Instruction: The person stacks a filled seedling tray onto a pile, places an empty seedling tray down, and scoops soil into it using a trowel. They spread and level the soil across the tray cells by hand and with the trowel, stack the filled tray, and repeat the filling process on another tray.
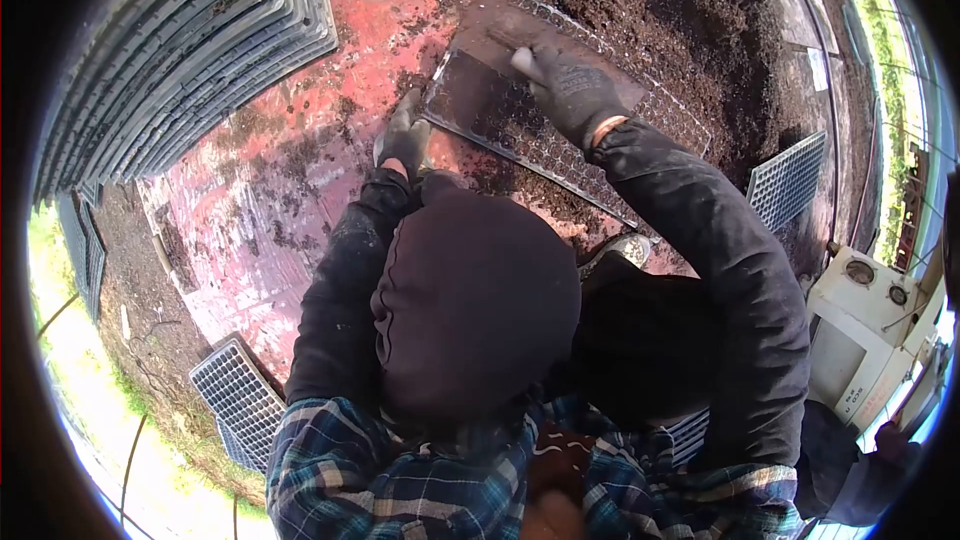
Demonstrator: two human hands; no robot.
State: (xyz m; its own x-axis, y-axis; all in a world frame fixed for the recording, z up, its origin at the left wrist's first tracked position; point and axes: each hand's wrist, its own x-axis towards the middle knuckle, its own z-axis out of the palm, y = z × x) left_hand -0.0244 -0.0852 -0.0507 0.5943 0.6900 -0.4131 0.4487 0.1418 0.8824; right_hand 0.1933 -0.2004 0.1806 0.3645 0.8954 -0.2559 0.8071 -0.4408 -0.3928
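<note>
A seedling tray with soil in its cells lies slantwise in front of me. My gloved left hand rests at the tray's left end, its fingers stretched along the edge. Over the tray, my gloved right hand is closed around the handle of a flat, brown, board-like leveling tool. The tool lies across the tray's upper part, and its exact kind is partly hidden by the hand. Loose dark soil is heaped beyond the tray.
Nested cell trays form a tall stack at the upper left. More trays lean at the lower left, and another tray stands at the right. A pale machine is farther right. The soil-stained red surface extends left.
</note>
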